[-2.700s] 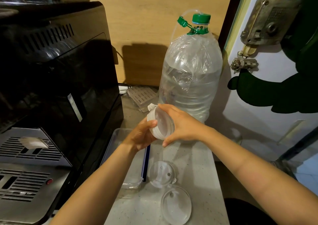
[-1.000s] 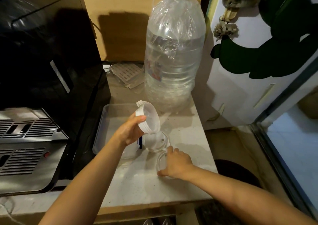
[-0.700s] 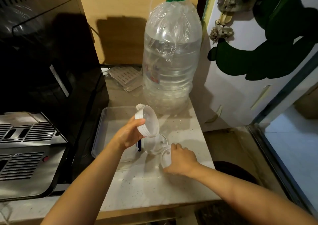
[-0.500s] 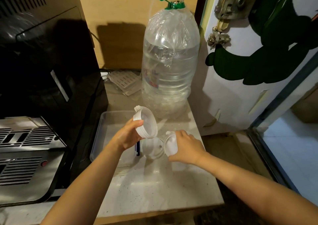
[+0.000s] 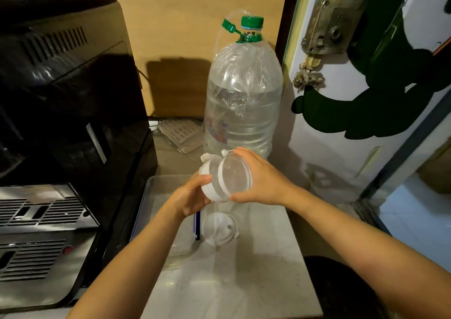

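My left hand (image 5: 189,198) grips a stack of translucent plastic lids (image 5: 211,181) from its left side, above the countertop. My right hand (image 5: 262,178) holds another clear round lid (image 5: 235,176) by its rim, with thumb below and fingers above, and has it up against the right face of the stack. One more clear lid (image 5: 219,228) with a small hole lies flat on the counter just below my hands.
A big water bottle (image 5: 242,104) with a green cap stands behind my hands. A black machine (image 5: 68,113) fills the left side. A clear tray (image 5: 161,211) holding a blue pen (image 5: 197,226) lies beside it. The speckled counter (image 5: 231,282) ends at the right, by a door (image 5: 366,87).
My right hand picked a clear lid up off the counter and brought it up against the stack in my left hand. Both hands rose. Only one lid now lies on the counter.
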Tool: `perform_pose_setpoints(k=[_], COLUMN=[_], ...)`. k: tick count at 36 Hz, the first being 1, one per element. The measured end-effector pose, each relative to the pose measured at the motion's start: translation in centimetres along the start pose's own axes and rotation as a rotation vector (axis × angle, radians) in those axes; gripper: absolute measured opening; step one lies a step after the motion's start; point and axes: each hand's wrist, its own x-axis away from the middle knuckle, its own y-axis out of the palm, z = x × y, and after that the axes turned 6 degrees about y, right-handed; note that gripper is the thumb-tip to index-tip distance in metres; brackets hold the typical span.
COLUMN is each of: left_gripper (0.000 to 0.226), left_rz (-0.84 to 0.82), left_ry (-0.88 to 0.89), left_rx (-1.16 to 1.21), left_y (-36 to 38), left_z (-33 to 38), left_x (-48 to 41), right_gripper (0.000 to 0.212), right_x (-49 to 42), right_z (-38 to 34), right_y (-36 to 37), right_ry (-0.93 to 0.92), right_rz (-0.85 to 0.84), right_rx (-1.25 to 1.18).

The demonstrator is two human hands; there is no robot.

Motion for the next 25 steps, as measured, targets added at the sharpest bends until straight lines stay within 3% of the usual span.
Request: perform_pose_setpoints(k=[25], left_gripper=[0.087], left_rz=[-0.066], left_ry=[0.097], left_rx=[-0.105], left_y=[0.3], left_z=[2.4], left_x=[-0.7], right_gripper=[0.104], right_x=[-3.7], right_z=[-1.0], right_y=[0.7], right_ry=[-0.038], right_rz=[-0.174], right_rx=[-0.084])
